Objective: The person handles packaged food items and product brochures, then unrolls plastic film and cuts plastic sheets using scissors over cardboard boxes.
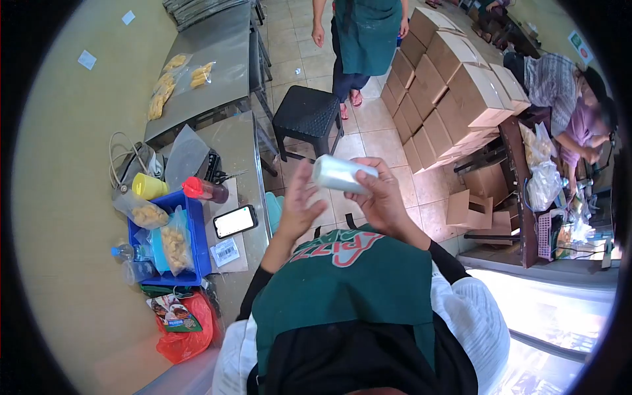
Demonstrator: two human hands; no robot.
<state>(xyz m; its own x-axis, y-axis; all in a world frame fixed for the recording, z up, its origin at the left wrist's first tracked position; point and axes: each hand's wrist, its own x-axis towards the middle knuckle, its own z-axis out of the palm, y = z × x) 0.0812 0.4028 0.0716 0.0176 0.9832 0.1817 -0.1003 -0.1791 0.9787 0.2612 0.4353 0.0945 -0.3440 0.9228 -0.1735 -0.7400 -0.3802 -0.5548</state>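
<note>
A roll of clear plastic film (339, 174) is held up in front of the green apron (349, 283). My right hand (382, 194) grips the roll's right end, thumb across its front and fingers behind it. At the roll's left end, my left hand (301, 201) has its fingers apart, slightly blurred; I cannot tell whether it touches the roll. On the table to the left lie a phone (235, 222) with a lit screen and a small labelled packet (225, 252).
A blue crate (203, 230) with bagged snacks stands on the left table beside a red-lidded jar (205, 190). Ahead are a black stool (307, 112), a standing person (368, 39) and stacked cardboard boxes (441, 92). Another person (559, 92) works at the right table.
</note>
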